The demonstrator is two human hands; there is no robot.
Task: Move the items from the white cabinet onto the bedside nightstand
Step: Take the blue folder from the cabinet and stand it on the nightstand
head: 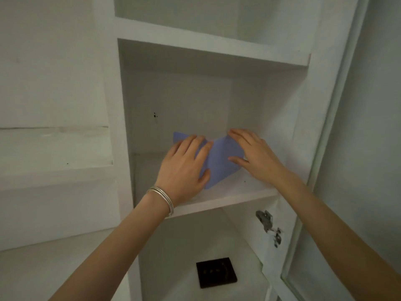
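A flat lavender-blue folder or booklet point(219, 161) stands partly opened on the middle shelf point(227, 197) of the white cabinet. My left hand point(184, 166) lies over its left flap, fingers straight, thumb at the lower edge. My right hand point(253, 155) rests on its right flap, fingers reaching over the top edge and thumb pressed on the face. Both hands hide much of the folder. A dark square item point(216, 272) lies on the shelf below.
The cabinet door point(325, 170) stands open at the right, with a metal hinge point(268, 227) just under the middle shelf. The upper shelf point(217, 48) overhangs the hands. A white wall with a ledge point(54, 148) fills the left side.
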